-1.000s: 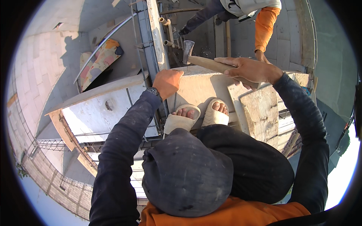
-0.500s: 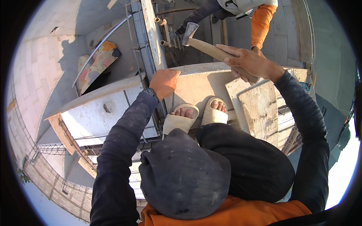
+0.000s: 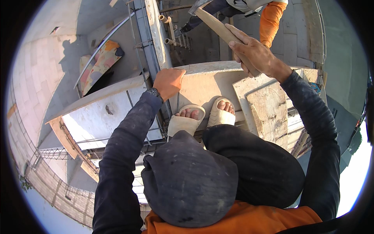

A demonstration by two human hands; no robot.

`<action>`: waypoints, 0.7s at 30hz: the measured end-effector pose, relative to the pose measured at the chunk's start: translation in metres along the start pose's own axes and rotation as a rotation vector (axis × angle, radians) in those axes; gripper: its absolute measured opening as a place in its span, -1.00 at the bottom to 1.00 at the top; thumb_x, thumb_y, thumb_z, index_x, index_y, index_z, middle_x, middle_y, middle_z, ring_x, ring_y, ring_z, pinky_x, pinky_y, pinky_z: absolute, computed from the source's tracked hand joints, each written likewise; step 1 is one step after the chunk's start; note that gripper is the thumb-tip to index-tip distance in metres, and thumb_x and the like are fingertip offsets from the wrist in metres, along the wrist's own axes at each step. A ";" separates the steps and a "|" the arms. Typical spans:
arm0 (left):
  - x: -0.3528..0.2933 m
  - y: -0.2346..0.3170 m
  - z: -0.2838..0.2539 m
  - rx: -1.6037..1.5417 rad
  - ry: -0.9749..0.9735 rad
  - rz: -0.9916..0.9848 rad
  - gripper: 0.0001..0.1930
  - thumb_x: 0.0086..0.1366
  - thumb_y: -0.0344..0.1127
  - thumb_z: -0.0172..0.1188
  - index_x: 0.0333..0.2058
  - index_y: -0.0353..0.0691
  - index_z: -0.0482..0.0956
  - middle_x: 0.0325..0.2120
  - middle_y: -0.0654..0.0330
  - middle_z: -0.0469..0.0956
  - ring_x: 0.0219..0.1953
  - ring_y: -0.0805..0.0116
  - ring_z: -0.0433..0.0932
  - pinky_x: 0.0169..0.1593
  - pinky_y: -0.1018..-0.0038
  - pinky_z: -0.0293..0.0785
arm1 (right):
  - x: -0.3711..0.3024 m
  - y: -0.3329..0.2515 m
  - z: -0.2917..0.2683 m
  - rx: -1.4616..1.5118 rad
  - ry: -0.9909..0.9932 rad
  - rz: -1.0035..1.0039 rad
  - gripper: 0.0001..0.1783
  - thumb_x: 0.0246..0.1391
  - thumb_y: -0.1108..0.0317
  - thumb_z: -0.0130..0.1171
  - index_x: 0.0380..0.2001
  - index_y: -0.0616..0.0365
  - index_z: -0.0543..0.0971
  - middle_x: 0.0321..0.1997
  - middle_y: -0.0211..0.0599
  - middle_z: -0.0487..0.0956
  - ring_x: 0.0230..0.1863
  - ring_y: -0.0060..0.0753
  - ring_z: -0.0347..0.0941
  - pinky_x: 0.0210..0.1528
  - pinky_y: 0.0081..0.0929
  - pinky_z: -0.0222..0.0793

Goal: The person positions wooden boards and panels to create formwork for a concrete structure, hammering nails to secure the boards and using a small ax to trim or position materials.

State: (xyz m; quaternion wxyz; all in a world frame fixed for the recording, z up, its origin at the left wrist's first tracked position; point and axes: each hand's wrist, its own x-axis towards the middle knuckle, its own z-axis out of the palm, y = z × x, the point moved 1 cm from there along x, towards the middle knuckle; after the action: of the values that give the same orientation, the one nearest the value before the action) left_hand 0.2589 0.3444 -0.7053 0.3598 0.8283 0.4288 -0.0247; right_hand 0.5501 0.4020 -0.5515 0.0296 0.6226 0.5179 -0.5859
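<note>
My right hand (image 3: 259,54) is wrapped round the wooden handle of a hammer (image 3: 218,28), held raised above the boards. The hammer's metal head is at the upper edge of the view, partly cut off. Closed at the near end of an upright plank (image 3: 157,35), my left hand (image 3: 170,83) rests by the far edge of a wooden formwork board (image 3: 202,87). What its curled fingers grip is hidden. Both my feet, in pale sandals (image 3: 183,121), stand on or beside that board.
Another person in an orange sleeve (image 3: 271,23) is on the far side, below the hammer. A loose plywood piece (image 3: 269,111) lies right of my feet. Steel bars (image 3: 145,43) run along the plank. A white panel (image 3: 105,115) is at left, and a patterned sheet (image 3: 102,64) lies beyond it.
My right hand and the hammer have moved up and away, so the head now meets the view's upper edge. My left hand has shifted slightly left.
</note>
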 end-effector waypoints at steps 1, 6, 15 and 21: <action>-0.003 -0.003 0.000 -0.002 0.014 -0.011 -0.69 0.34 -0.32 0.15 -0.04 -0.25 0.73 -0.30 -0.12 0.72 -0.25 -0.19 0.70 -0.08 -0.01 0.60 | 0.000 -0.001 0.006 -0.010 -0.048 0.034 -0.20 0.51 0.09 -0.01 0.66 -0.07 -0.01 -0.46 -0.35 0.51 -0.62 -0.52 0.51 -0.52 -0.42 0.56; -0.009 -0.010 0.007 -0.057 0.153 0.034 -0.70 0.33 -0.32 0.15 -0.04 -0.24 0.74 -0.32 -0.12 0.72 -0.24 -0.18 0.71 -0.06 -0.04 0.59 | 0.000 -0.006 0.008 -0.162 -0.430 0.164 -0.28 0.57 0.04 -0.06 0.65 -0.15 0.06 -0.43 -0.44 0.46 -0.61 -0.57 0.46 -0.56 -0.55 0.51; -0.012 -0.010 0.009 -0.032 0.157 0.015 -0.78 0.32 -0.33 0.11 -0.23 -0.23 0.72 -0.38 -0.06 0.71 -0.26 -0.17 0.69 -0.12 -0.03 0.58 | 0.001 -0.002 0.020 -0.060 -0.241 0.140 -0.19 0.49 0.08 -0.02 0.66 -0.16 -0.04 -0.46 -0.35 0.49 -0.61 -0.46 0.54 -0.61 -0.46 0.57; -0.009 -0.008 0.008 -0.036 0.070 -0.042 -0.69 0.33 -0.32 0.15 -0.04 -0.21 0.76 -0.29 -0.09 0.74 -0.23 -0.16 0.70 -0.05 -0.01 0.58 | 0.006 -0.021 0.005 -0.031 -0.292 0.137 -0.18 0.50 0.04 -0.02 0.66 -0.08 -0.03 -0.45 -0.30 0.53 -0.58 -0.47 0.55 -0.56 -0.49 0.54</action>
State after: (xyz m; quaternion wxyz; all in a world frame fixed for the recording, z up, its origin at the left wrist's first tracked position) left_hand 0.2493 0.3360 -0.7125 0.3589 0.8129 0.4586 0.0043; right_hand 0.5311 0.4122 -0.5451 0.1544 0.5640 0.4735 -0.6587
